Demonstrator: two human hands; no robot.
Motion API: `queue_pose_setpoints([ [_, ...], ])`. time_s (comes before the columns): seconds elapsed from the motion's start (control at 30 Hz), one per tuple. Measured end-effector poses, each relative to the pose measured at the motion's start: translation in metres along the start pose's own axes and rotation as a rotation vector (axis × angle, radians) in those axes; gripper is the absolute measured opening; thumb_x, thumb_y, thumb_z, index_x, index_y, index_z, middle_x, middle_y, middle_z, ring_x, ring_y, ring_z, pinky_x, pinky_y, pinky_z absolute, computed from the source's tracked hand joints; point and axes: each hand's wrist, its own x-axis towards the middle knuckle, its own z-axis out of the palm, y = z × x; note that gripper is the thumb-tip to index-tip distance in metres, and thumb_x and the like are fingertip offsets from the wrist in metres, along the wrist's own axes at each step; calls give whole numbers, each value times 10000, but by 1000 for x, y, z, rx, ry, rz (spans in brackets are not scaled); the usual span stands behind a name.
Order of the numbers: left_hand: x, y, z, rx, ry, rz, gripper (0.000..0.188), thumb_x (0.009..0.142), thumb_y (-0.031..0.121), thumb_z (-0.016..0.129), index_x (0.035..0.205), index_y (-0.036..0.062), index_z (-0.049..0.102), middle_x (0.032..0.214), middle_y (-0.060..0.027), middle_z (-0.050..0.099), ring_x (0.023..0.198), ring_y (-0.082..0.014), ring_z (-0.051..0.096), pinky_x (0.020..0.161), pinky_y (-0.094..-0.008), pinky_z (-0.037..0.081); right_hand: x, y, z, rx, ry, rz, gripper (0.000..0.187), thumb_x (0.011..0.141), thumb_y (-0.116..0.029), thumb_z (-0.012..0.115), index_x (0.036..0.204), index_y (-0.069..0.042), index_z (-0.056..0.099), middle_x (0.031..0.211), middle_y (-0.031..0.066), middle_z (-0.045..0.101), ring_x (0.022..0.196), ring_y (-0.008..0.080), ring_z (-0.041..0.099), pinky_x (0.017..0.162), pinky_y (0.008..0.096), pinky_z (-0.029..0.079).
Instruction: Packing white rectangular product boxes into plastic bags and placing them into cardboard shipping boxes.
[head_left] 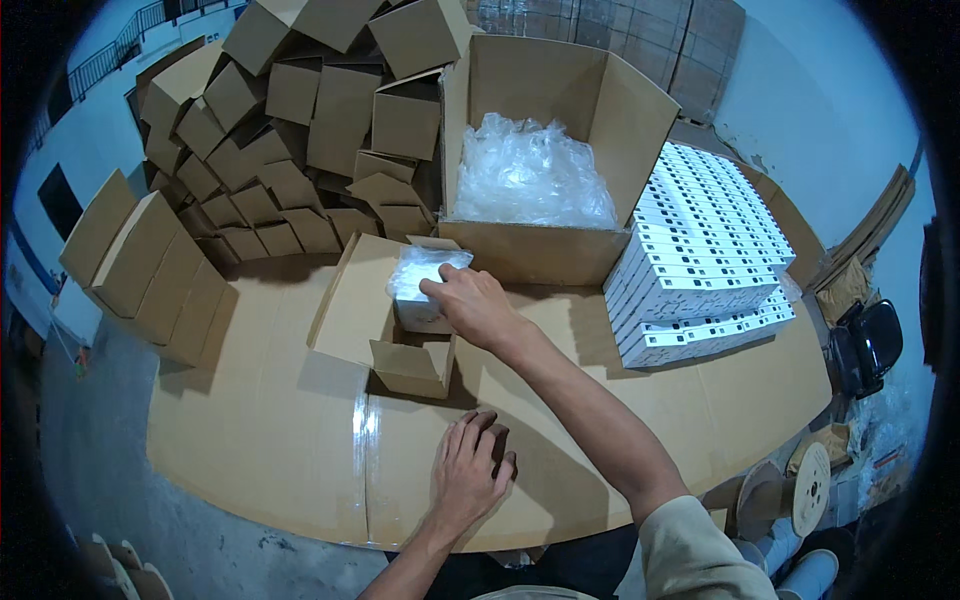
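Observation:
An open small cardboard box [352, 300] lies on the table in front of me, its flaps spread. Inside it, toward the far end, sits a white box [418, 312] with clear plastic wrap [412, 262] bunched over its top. My right hand [478, 306] reaches across from the right, its fingers closed on the upper right side of this white box; part of the grip is hidden under the hand. My left hand [474, 462] rests at the near side of the table, fingers apart and loosely bent, holding nothing.
A large open carton [540, 250] of clear plastic bags [535, 175] stands behind. Stacked white boxes [700, 260] rise at the right. Many empty cardboard boxes [290, 150] are piled at the back left, with more folded boxes [160, 275] at the left edge.

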Motion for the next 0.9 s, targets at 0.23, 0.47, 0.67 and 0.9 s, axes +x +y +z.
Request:
queue_pose_setpoints([
  [0.23, 1, 2, 1, -9, 14, 11, 413, 805, 139, 717, 1174, 21, 573, 1289, -181, 533, 1265, -376, 476, 1092, -482, 370, -1, -3, 5, -57, 26, 45, 119, 843, -129, 590, 898, -101, 692, 894, 122, 628, 882, 308, 672, 701, 450, 511],
  [0.47, 7, 3, 12, 56, -7, -37, 451, 832, 187, 726, 1205, 6, 548, 1326, -190, 505, 1277, -379, 448, 1111, -518, 339, -25, -11, -13, 183, 59, 156, 351, 920, -296, 635, 1219, -115, 667, 1267, 205, 518, 1165, 365, 521, 899, 503, 488],
  [0.67, 40, -2, 26, 65, -47, -38, 454, 839, 137, 724, 1223, -13, 535, 1382, -189, 478, 1307, -389, 426, 1126, -472, 337, -108, 23, -82, 409, 140, 234, 387, 904, -192, 688, 1253, -66, 579, 1260, 193, 486, 1190, 376, 516, 1007, 448, 451],
  [0.9, 96, -10, 50, 50, 8, 72, 418, 885, 105, 667, 1243, -32, 498, 1385, -213, 465, 1300, -407, 417, 1110, -481, 335, -229, 94, -172, 314, 381, 290, 269, 853, -67, 690, 1112, -29, 627, 1085, 166, 567, 1016, 353, 597, 903, 432, 491],
])
